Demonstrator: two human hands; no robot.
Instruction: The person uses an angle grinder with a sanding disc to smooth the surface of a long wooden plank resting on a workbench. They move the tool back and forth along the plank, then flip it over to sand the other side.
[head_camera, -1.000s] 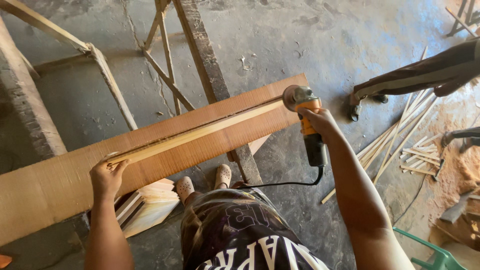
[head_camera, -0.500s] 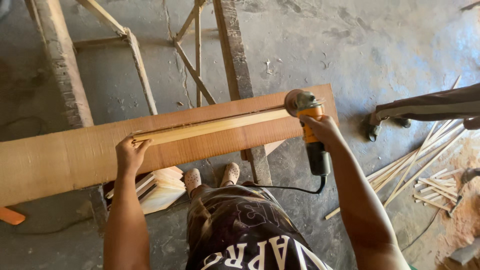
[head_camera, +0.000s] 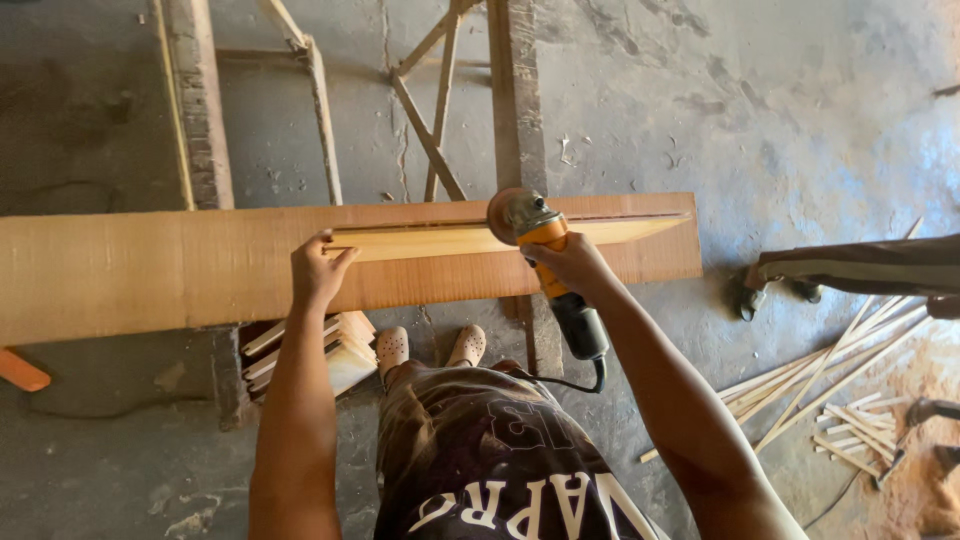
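A long brown wooden board lies across in front of me, with a pale thin wooden strip resting on it. My left hand presses down on the strip's left end. My right hand grips an orange and black angle grinder, whose round disc sits on the strip near its middle. The grinder's black cable hangs down toward my legs.
A wooden trestle frame stands behind the board on the concrete floor. Stacked pale wood pieces lie below by my feet. Thin wooden sticks are scattered at right, near another person's leg and sandalled foot.
The grinder has moved left along the strip, from its right end toward its middle. My left hand stays pressed on the strip's left end. The camera view has shifted.
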